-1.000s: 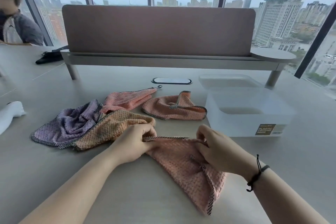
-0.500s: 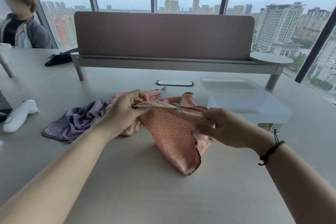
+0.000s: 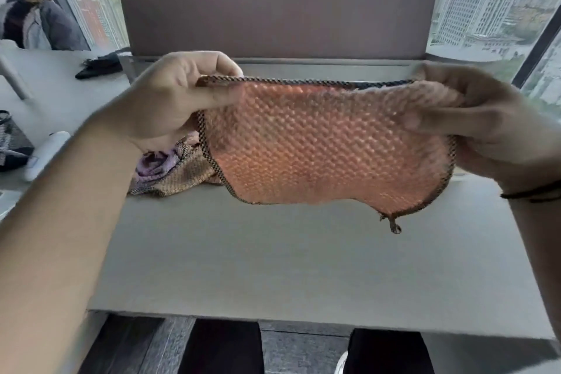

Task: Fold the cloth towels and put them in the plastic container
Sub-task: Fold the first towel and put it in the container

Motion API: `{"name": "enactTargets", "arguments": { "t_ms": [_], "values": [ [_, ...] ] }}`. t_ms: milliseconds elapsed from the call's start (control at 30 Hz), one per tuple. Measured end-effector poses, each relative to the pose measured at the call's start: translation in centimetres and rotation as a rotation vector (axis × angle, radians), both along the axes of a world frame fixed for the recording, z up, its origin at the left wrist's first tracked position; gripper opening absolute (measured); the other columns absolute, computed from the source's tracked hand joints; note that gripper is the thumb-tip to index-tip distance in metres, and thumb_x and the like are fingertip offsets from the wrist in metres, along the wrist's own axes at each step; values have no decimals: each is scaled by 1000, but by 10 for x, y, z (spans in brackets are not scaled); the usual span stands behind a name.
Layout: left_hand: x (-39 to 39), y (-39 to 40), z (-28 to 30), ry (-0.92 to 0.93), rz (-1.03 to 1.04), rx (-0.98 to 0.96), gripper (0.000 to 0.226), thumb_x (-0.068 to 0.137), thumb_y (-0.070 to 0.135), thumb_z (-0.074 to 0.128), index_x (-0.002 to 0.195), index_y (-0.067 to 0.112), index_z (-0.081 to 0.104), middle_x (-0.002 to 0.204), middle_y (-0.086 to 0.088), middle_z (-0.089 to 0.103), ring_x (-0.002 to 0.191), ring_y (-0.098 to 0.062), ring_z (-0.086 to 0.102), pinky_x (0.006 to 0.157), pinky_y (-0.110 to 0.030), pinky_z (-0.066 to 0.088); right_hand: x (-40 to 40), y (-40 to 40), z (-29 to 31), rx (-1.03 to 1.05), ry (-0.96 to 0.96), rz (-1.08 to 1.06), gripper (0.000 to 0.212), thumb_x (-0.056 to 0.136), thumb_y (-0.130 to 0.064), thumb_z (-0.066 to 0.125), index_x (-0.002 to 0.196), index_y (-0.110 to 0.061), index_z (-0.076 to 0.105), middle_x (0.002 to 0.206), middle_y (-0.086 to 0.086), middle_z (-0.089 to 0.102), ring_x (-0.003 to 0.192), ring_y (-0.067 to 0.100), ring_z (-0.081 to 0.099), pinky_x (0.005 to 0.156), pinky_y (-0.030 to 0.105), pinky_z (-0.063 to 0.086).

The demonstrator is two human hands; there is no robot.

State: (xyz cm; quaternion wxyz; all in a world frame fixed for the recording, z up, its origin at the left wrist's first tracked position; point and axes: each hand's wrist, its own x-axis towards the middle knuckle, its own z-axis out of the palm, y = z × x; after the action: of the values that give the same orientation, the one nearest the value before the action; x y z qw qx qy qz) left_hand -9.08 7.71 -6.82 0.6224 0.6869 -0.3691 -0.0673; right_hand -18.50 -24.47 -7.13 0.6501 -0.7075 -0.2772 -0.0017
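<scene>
A pink waffle-weave towel (image 3: 321, 149) with a dark checked border hangs spread flat in the air above the table. My left hand (image 3: 173, 100) pinches its top left corner and my right hand (image 3: 473, 118) grips its top right corner. A small loop dangles from the towel's lower right corner. Behind my left wrist a purple towel (image 3: 154, 161) and a tan-orange towel (image 3: 185, 173) lie crumpled on the table. The plastic container is hidden behind the raised towel and my right hand.
The grey table (image 3: 288, 252) ends at a near edge low in the frame. A brown desk divider (image 3: 273, 15) stands at the back. A white object (image 3: 45, 152) and a black item (image 3: 100, 65) lie at the left, where another person (image 3: 33, 21) sits.
Both hands have lifted the pink towel off the table and pulled it apart, so it now hangs stretched and flat. The view has tilted down, showing the table's near edge.
</scene>
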Motion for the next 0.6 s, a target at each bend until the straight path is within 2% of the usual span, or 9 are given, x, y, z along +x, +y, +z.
{"name": "enactTargets", "arguments": {
  "t_ms": [67,133,267,333,367,433,467,533,600],
  "values": [
    [-5,-2,6,40,-10,-102,9,83,11,65,90,14,68,77,1,73,69,-11,68,63,-23,57,-10,5,4,164,-41,24,11,76,-12,73,85,-11,66,80,3,72,70,16,69,64,25,57],
    [-4,-7,2,64,2,-134,14,88,9,60,91,14,72,84,-3,74,75,-16,70,68,-27,59,-10,9,1,268,-26,-37,26,82,-4,52,84,-12,77,81,0,77,71,13,73,64,24,59],
    [23,-19,-51,179,194,48,10,91,9,64,96,8,72,86,-5,76,75,-18,71,72,-30,58,16,3,-38,228,219,-186,20,84,-4,57,98,0,70,85,11,75,69,19,72,65,27,61],
    [39,-19,-99,101,352,194,13,91,16,70,103,14,75,101,0,77,94,-18,72,90,-34,55,34,-3,-76,57,313,-361,19,84,-8,66,99,4,68,86,13,72,70,23,68,65,29,58],
    [45,-17,-121,40,400,291,15,89,22,73,103,19,76,106,5,76,101,-17,70,97,-36,51,42,-5,-97,-59,337,-460,20,85,-9,70,97,6,67,80,13,68,66,25,62,59,28,53],
    [51,-15,-154,-17,435,438,4,86,28,76,90,28,77,99,17,76,98,-8,69,93,-31,50,50,-7,-136,-321,318,-622,20,83,-14,77,83,1,65,62,5,59,54,20,49,48,27,40],
    [52,-15,-161,-39,463,477,2,85,29,77,84,30,76,93,20,76,90,0,67,87,-27,49,52,-8,-151,-470,273,-702,19,80,-20,80,77,-7,66,59,-2,59,52,17,48,50,28,41],
    [56,-16,-165,-89,557,478,5,83,30,79,82,27,75,80,23,73,75,12,58,78,-18,43,52,-7,-163,-709,121,-823,17,77,-30,81,75,-20,67,65,-7,61,60,13,54,61,32,46],
    [57,-16,-167,-165,596,481,8,81,29,81,83,24,75,68,25,68,64,14,55,70,-17,41,50,-5,-161,-820,19,-842,16,78,-39,78,78,-28,67,74,-8,58,68,13,55,64,32,46]
  ]
}}
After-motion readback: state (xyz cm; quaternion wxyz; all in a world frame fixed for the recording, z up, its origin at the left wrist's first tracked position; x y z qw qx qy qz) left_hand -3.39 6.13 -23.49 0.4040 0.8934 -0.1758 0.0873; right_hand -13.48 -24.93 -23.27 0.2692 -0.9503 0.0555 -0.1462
